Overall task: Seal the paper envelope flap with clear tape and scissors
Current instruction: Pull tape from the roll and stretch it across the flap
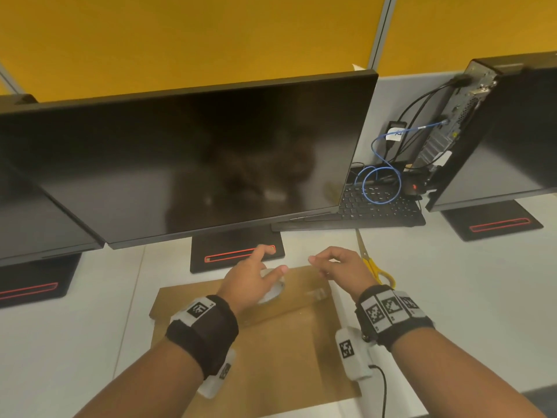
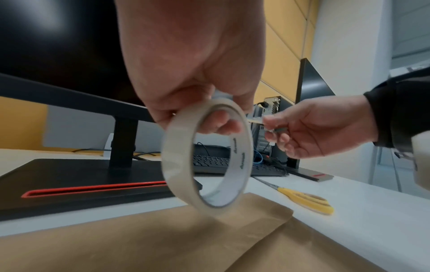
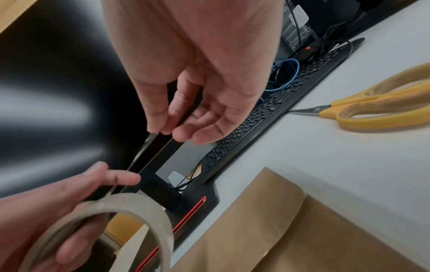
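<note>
The left hand (image 2: 186,73) hangs knuckles-up over the brown envelope (image 2: 163,239), its grip curled through the tape roll (image 2: 207,152), which hangs upright just above the paper. The right hand (image 2: 311,128), beside it, pinches the free tape end (image 3: 149,143) between thumb and fingertips, a short strip stretched between both grips. Yellow scissors (image 1: 373,267) lie on the table (image 1: 452,297) just beyond the right wrist.

Head view: the left hand (image 1: 251,277) covers most of the tape roll (image 1: 272,292); the pulled tape strip is too faint to trace. The right hand (image 1: 342,268) hides part of the scissors (image 1: 372,265) handles. Right wrist view: the tape roll is motion-blurred and cut by the lower edge. The envelope's (image 1: 271,351) flap seam is indistinct.
</note>
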`<state>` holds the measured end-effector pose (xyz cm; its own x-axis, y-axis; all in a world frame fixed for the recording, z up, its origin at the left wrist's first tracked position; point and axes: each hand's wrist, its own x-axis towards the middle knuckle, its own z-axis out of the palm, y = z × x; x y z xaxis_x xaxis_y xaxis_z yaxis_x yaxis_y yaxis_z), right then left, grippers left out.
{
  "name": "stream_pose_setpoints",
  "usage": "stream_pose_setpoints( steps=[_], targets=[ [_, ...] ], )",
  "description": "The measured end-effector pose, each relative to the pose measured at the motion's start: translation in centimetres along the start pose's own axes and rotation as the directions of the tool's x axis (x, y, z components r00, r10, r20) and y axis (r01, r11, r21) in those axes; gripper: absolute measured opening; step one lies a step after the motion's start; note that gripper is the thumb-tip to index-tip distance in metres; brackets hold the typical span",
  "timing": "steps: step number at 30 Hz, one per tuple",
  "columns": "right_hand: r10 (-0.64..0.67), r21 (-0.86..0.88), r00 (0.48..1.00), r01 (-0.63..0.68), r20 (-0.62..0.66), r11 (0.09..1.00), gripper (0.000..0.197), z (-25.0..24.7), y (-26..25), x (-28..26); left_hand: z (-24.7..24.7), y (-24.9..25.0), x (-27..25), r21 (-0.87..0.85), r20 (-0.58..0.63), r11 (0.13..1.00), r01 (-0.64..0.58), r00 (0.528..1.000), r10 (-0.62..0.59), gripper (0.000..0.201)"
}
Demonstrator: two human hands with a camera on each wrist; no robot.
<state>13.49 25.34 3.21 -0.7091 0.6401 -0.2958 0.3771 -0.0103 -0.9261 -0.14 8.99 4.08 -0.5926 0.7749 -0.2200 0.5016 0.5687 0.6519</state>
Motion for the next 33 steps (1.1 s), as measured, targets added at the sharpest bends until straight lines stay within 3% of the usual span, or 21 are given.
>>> stream_pose_setpoints(
  steps=[2, 6, 8, 12, 17, 21, 23, 25, 28, 33],
  targets=[
    [-0.014, -0.008, 0.999, 0.014, -0.031, 1.0, 0.02, 0.0, 0.2, 0.1, -0.6, 0.1, -0.1, -0.088, 0.098, 0.995, 0.043, 0.995, -0.035, 0.027],
    [-0.026, -0.023, 0.999, 0.025, -0.046, 0.999, 0.021, -0.3, 0.0, 0.1, -2.6, 0.0, -0.5, -0.133, 0.233, 0.988, 0.077, 0.971, -0.045, 0.053],
    [-0.029, -0.032, 0.999, 0.028, -0.031, 0.999, 0.02, -0.4, -0.2, 0.1, -3.4, -0.3, -0.7, -0.166, 0.261, 0.983, 0.075, 0.965, -0.03, 0.051],
    [-0.063, -0.079, 0.998, 0.063, 0.003, 0.995, 0.023, 0.0, -0.9, 0.1, -4.7, -1.0, -0.5, -0.072, 0.228, 0.997, 0.009, 0.974, 0.008, 0.041],
    [-0.098, -0.125, 0.995, 0.095, -0.017, 0.988, 0.022, 1.0, -1.0, -0.2, -5.2, -1.6, 0.5, 0.099, 0.225, 0.994, 0.039, 0.972, -0.061, 0.05],
    [-0.126, -0.164, 0.992, 0.121, -0.021, 0.979, 0.02, 1.2, -1.3, -0.5, -5.0, -2.6, 0.1, 0.298, 0.05, 0.951, 0.084, 0.993, -0.104, 0.061],
    [-0.1, -0.135, 0.995, 0.096, -0.024, 0.986, 0.021, 0.9, -1.1, -0.1, -5.1, -3.1, -0.6, 0.201, 0.129, 0.976, 0.082, 0.986, -0.109, 0.069],
    [-0.065, -0.101, 0.998, 0.064, -0.007, 0.993, 0.023, 0.4, -0.9, 0.1, -5.7, -3.5, -1.4, -0.016, 0.211, 0.995, 0.102, 0.973, -0.096, 0.074],
    [-0.023, -0.077, 0.999, 0.025, 0.026, 0.997, 0.023, -0.6, -0.4, 0.3, -6.5, -4.3, -2.4, -0.26, 0.224, 0.957, 0.125, 0.972, -0.066, 0.068],
    [-0.027, -0.119, 0.999, 0.031, 0.031, 0.992, 0.025, -0.7, -0.4, 0.0, -6.3, -5.7, -2.1, -0.197, 0.111, 0.98, 0.039, 0.994, -0.017, 0.05]
  ],
)
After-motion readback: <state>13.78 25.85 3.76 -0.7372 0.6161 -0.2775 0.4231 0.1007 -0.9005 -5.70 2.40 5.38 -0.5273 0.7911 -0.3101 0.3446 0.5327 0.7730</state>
